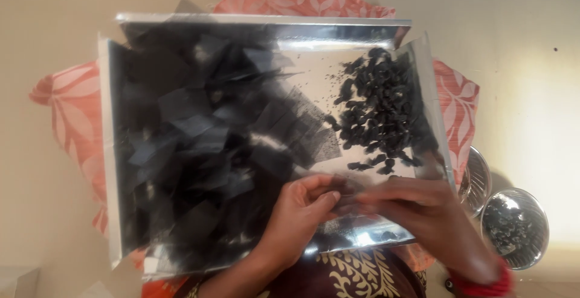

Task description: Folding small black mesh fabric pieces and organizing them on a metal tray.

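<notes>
Both hands, left (302,204) and right (417,204), pinching one dark net square (345,190) (blurred) over the steel tray (109,153).

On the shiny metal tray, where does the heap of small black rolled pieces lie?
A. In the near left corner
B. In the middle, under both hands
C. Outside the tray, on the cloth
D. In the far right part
D: the heap of small black rolled pieces sits toward the far right of the metal tray, beyond both hands, while flat black squares cover the left.

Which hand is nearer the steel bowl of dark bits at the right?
Right. The right hand lies just left of the steel bowl; the left hand is farther left, over the tray.
</notes>
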